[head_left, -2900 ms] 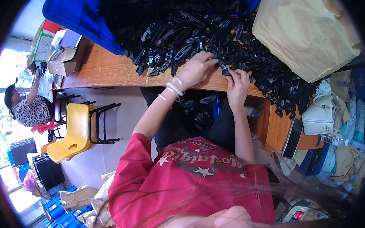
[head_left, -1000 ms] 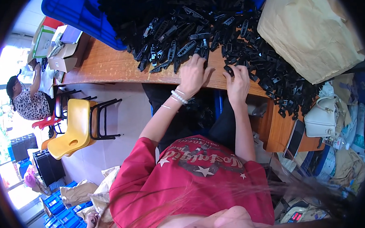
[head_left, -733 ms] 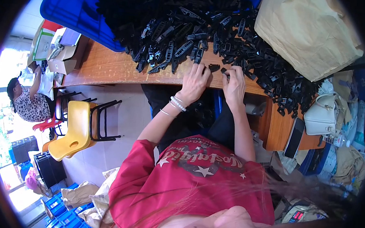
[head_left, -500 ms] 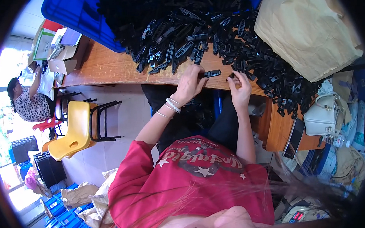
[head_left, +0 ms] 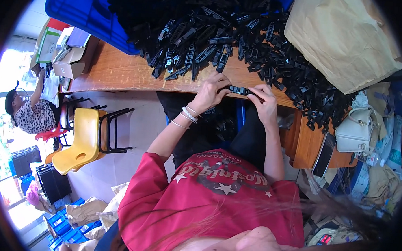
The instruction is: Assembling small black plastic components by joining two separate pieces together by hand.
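Between my two hands, just over the near edge of the wooden table [head_left: 135,81], is a long black plastic part [head_left: 238,90]. My left hand [head_left: 210,91], with bracelets at its wrist, pinches the part's left end. The fingers of my right hand [head_left: 264,101] are closed at its right end, where a small black piece is mostly hidden by the fingertips. Beyond my left hand lies a heap of long black plastic parts [head_left: 189,55]. Smaller black plastic pieces [head_left: 297,80] are piled to the right of my right hand.
A blue bin [head_left: 87,13] tips over the heap's far left, and a brown paper bag [head_left: 343,42] rests at the far right. A white handbag [head_left: 354,132] and a phone [head_left: 324,154] lie at right. Left stand a yellow chair [head_left: 85,134] and another person [head_left: 34,113].
My right hand has moved left, bringing its small black piece up to the end of the long part. My left hand still holds that part. The other person has shifted slightly.
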Demonstrator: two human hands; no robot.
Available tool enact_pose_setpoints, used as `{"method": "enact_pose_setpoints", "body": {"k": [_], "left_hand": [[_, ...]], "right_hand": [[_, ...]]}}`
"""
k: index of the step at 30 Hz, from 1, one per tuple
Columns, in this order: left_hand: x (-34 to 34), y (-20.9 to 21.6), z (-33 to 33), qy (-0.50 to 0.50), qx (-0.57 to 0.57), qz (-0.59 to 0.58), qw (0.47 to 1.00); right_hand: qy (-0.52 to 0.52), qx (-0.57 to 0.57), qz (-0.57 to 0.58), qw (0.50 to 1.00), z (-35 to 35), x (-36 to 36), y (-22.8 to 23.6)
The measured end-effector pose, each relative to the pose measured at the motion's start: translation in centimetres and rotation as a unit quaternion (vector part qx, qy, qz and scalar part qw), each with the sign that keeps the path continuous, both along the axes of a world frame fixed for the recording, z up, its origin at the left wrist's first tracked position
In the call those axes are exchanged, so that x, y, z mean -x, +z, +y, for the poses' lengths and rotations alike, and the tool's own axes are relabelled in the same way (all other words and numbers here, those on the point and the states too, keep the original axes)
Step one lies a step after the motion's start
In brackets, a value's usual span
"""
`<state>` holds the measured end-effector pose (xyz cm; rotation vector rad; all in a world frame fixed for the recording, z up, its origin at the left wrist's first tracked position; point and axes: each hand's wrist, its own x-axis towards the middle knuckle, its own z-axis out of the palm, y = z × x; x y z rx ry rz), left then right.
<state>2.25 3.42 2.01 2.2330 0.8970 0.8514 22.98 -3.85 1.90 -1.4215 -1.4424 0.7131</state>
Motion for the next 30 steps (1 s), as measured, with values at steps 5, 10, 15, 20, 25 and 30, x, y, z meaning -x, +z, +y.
{"method": "enact_pose_setpoints", "body": {"k": [5,10,15,20,25,30], "left_hand": [[-0.3,-0.1,-0.2,-0.009,-0.016,-0.018,1.0],[-0.1,0.8,0.5,0.017,-0.036,-0.046,0.998],[-0.5,0.3,2.4,0.183,-0.142,0.077,0.97],[-0.6,-0.1,1.2,0.165,-0.106,0.063,0.979],[-0.8,1.7,0.5,0.109,-0.178,0.008,0.978],[-1.7,3.4,0.6,-0.037,-0.183,0.01,0.982]], "right_hand": [[0.015,-0.04,-0.031,0.999,0.4,0.9,-0.6],[-0.052,-0.043,-0.032,0.997,1.0,0.5,-0.7],[-0.218,-0.108,-0.348,0.905,4.2,0.0,-0.2],[-0.207,-0.113,-0.397,0.887,3.7,0.3,-1.3],[-0.195,-0.185,-0.268,0.925,2.5,1.0,0.4],[-0.05,-0.233,-0.214,0.947,1.2,3.0,2.7]]}}
